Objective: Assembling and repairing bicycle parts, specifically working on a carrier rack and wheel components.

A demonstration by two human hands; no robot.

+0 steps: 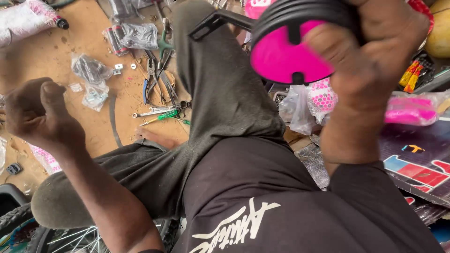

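Head view: right hand (375,42) fingers wrapped round a pink training wheel (286,56), left hand (40,112) fisted empty; knee (215,75) blocks the floor tools, pliers (152,79), green screwdriver (164,115)

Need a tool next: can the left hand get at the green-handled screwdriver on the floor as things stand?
Probably yes. The left hand is closed in a fist but holds nothing visible, and the green-handled screwdriver lies uncovered on the floor beside the pliers, with only open floor between them.

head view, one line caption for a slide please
Seated person's right hand grips a small black wheel with pink disc; left hand fisted above scattered pliers.
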